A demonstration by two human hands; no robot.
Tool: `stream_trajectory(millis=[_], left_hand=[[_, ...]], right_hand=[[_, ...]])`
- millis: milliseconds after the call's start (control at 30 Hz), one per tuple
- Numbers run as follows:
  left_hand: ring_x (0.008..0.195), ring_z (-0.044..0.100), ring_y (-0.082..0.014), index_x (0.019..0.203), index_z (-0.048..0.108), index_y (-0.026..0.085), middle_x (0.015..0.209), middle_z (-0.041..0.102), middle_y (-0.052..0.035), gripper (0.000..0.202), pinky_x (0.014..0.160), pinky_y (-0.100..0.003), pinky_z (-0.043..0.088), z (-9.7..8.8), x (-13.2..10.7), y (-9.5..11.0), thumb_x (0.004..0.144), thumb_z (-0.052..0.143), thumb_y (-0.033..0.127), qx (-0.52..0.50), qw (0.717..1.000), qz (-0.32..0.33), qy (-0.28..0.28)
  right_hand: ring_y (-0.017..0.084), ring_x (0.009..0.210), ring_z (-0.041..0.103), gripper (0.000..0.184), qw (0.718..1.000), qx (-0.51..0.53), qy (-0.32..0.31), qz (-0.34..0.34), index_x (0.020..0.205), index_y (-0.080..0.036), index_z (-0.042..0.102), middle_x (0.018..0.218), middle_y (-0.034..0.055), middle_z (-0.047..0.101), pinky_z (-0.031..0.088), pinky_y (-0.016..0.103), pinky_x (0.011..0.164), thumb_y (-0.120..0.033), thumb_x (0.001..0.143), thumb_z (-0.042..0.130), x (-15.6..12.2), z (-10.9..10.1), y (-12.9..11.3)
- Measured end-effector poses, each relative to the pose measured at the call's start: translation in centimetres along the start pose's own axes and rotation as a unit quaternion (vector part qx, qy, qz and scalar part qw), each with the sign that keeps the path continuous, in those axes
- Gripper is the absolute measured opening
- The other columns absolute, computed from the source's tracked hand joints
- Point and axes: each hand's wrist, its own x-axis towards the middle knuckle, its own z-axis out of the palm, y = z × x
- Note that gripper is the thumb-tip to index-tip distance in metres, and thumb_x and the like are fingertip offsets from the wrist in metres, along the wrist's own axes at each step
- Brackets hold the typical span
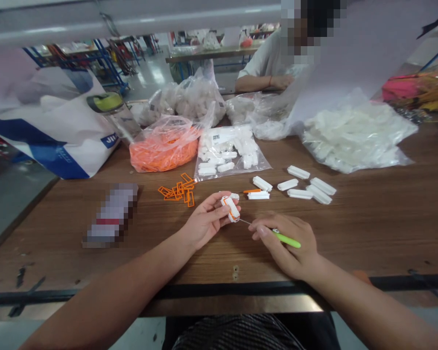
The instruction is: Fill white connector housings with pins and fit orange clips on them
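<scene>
My left hand [208, 221] is closed around a small white plastic housing [231, 209] with an orange frame fitted along it. Part of a second white piece [234, 196] shows behind the fingers. In my right hand [286, 243] is a thin metal pick with a green handle [287, 239]; its tip meets or nearly meets the lower end of the housing. Left of my hands lies a loose pile of orange rectangular frames [177, 191]. Several white housings [299, 194] lie to the right, and one near my hands has an orange frame [252, 191] against it.
Behind stand a bag of orange frames [164, 150], a clear bag of white housings [226, 150] and a larger bag of white parts [354, 131]. A bottle [118, 116] and a white-blue bag [58, 121] stand left, near a blurred flat object [113, 214]. Another person [264, 63] sits opposite.
</scene>
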Motion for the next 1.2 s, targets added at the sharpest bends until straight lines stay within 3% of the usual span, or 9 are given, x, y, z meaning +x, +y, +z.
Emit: stream_trajectory(millis=[233, 533, 800, 900, 1067, 1200], left_hand=[[0.092, 0.07, -0.0181, 0.101, 0.068, 0.019, 0.099, 0.073, -0.0039, 0.03, 0.081, -0.028, 0.055, 0.2, 0.0, -0.1, 0.073, 0.076, 0.012, 0.0, 1.0, 0.0, 0.015], [0.094, 0.069, -0.019, 0.109, 0.067, 0.017, 0.103, 0.073, -0.0072, 0.032, 0.083, -0.029, 0.054, -0.1, 0.0, 0.1, 0.077, 0.072, 0.012, -0.017, 1.0, -0.017, 0.01], [0.095, 0.069, -0.0182, 0.111, 0.067, 0.017, 0.106, 0.072, -0.0076, 0.032, 0.084, -0.029, 0.053, -0.2, 0.0, 0.1, 0.08, 0.069, 0.011, -0.012, 1.0, -0.019, -0.012], [0.095, 0.069, -0.0184, 0.112, 0.067, 0.016, 0.107, 0.072, -0.008, 0.032, 0.084, -0.028, 0.053, -0.2, 0.0, 0.2, 0.08, 0.069, 0.011, -0.014, 0.999, -0.024, -0.024], [0.096, 0.069, -0.0189, 0.114, 0.066, 0.016, 0.109, 0.071, -0.0087, 0.034, 0.086, -0.029, 0.052, -0.4, 0.0, 0.5, 0.081, 0.067, 0.01, -0.024, 0.998, -0.045, -0.047], [0.097, 0.068, -0.0194, 0.116, 0.065, 0.017, 0.112, 0.07, -0.0092, 0.035, 0.087, -0.029, 0.051, -0.6, 0.1, 0.6, 0.082, 0.065, 0.01, -0.026, 0.996, -0.054, -0.066]], right_hand=[[0.014, 0.067, 0.063, 0.012, 0.998, -0.019, -0.041, -0.05, 0.087, -0.017, 0.057, 0.075, 0.003, 0.066, 0.047, 0.027, 0.059, -0.01, 0.088, 0.047, 0.0, 0.2, -0.2], [0.009, 0.055, 0.064, 0.017, 0.988, 0.096, 0.028, 0.12, 0.083, -0.021, 0.064, 0.069, -0.0035, 0.068, 0.05, 0.023, 0.058, -0.016, 0.092, 0.05, -0.3, -0.2, 0.5], [0.01, 0.056, 0.065, 0.017, 0.978, 0.144, 0.012, 0.153, 0.08, -0.02, 0.065, 0.068, -0.0016, 0.068, 0.051, 0.023, 0.053, -0.02, 0.091, 0.052, -0.2, 0.0, 0.7], [0.01, 0.055, 0.065, 0.019, 0.961, 0.195, 0.007, 0.194, 0.078, -0.019, 0.066, 0.069, -0.0006, 0.068, 0.05, 0.022, 0.051, -0.024, 0.091, 0.053, -0.1, 0.2, 1.0], [0.011, 0.052, 0.064, 0.021, 0.908, 0.308, 0.006, 0.286, 0.075, -0.017, 0.065, 0.068, 0.0008, 0.068, 0.05, 0.021, 0.046, -0.031, 0.089, 0.058, 0.5, 0.4, 1.8], [0.011, 0.05, 0.064, 0.021, 0.885, 0.343, 0.009, 0.316, 0.074, -0.016, 0.065, 0.064, 0.0012, 0.069, 0.05, 0.02, 0.044, -0.034, 0.086, 0.061, 0.8, 0.5, 2.1]])
